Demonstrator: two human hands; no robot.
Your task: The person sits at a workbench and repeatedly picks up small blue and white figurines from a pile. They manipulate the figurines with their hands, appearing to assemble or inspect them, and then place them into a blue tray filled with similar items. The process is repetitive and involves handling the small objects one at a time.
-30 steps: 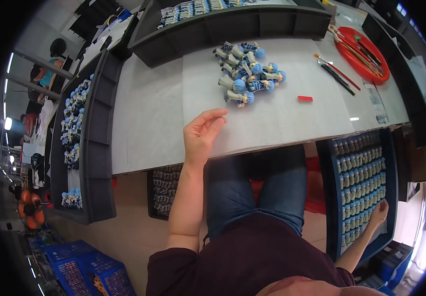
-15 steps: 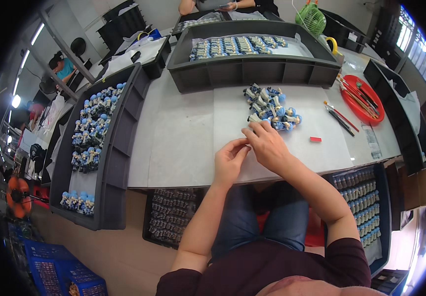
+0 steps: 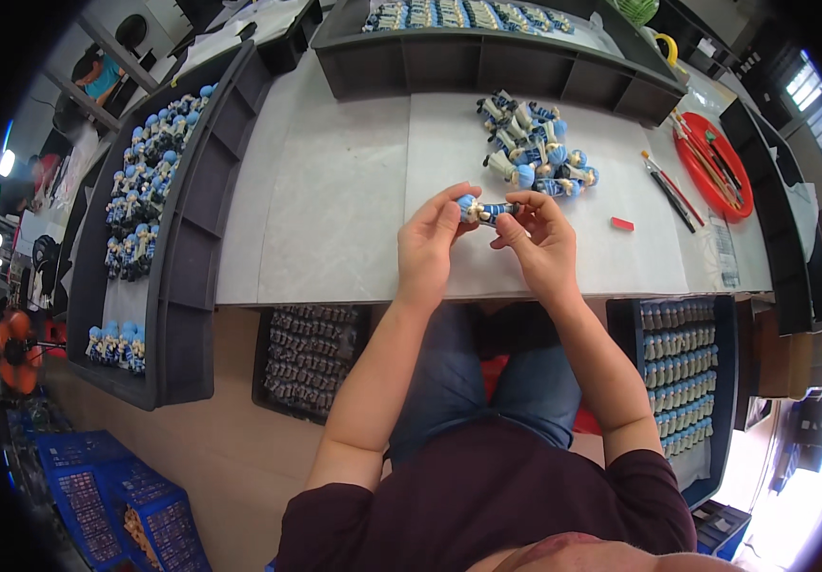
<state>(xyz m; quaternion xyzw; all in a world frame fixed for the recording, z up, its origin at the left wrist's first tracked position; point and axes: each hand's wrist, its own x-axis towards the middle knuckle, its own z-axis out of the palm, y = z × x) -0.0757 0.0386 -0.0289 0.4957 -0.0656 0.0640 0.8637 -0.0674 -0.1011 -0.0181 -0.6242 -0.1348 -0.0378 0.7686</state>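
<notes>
Between my two hands, just above the white-covered table, a small figurine with a light-blue head and a blue-and-dark body lies sideways. The fingers and thumb of my left hand pinch its head end. At the dark foot end, my right hand grips it between thumb and fingers. Beyond my right hand is a loose pile of similar figurines, several with blue heads, lying in different directions. A small red block rests on the table to the right of my right hand.
A grey crate with rows of figurines stands at the back. Another crate of figurines is on the left. Brushes lie in and beside a red oval tray at right. Trays of figurines sit below the table edge.
Both hands have come apart slightly and turned, so the figurine between them now shows. The whole view has tilted downward, shifting the table scene up.
</notes>
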